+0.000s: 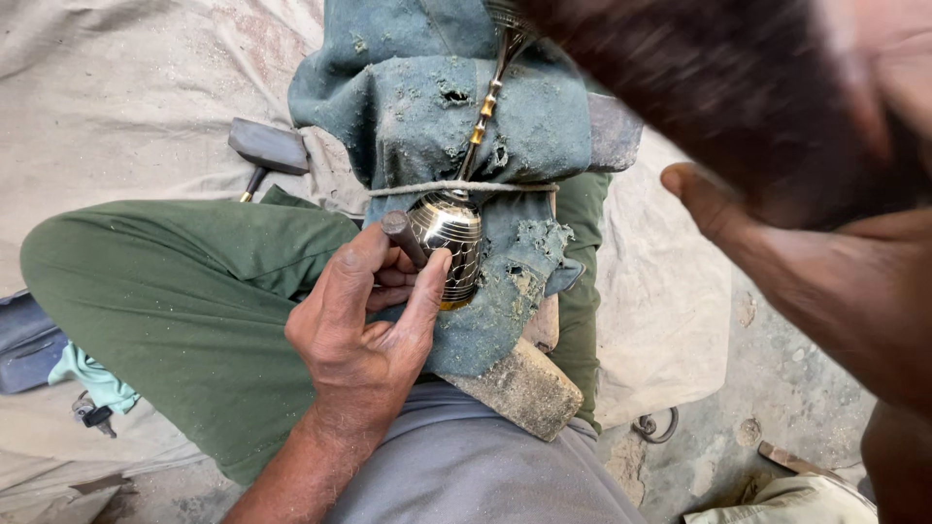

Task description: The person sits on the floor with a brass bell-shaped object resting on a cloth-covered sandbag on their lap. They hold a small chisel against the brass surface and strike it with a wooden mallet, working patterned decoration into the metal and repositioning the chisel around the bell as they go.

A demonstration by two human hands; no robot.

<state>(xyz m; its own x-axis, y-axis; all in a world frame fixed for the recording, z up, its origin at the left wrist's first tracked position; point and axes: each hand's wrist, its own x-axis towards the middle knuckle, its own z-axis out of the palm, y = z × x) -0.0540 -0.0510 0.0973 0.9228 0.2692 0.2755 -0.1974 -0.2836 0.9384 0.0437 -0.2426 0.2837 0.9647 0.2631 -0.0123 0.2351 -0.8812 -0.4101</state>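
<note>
My left hand (359, 340) is shut on a short dark metal punch (401, 233), its tip pressed against an engraved brass vessel (450, 243). The vessel lies on a worn blue-green cloth (437, 97) and is tied down by a thin cord (505, 186). The cloth covers a wooden block (524, 390) resting across my lap. My right hand (825, 281) is raised close to the camera at the right, gripping a dark, motion-blurred tool (718, 97) whose kind I cannot tell.
My green-trousered leg (175, 291) is folded at the left. A hammer (267, 147) lies on the pale ground sheet (116, 97) behind it. A grey pouch (24, 340), teal rag (92, 378) and keys (92, 415) sit far left. A metal ring (657, 425) lies on the concrete.
</note>
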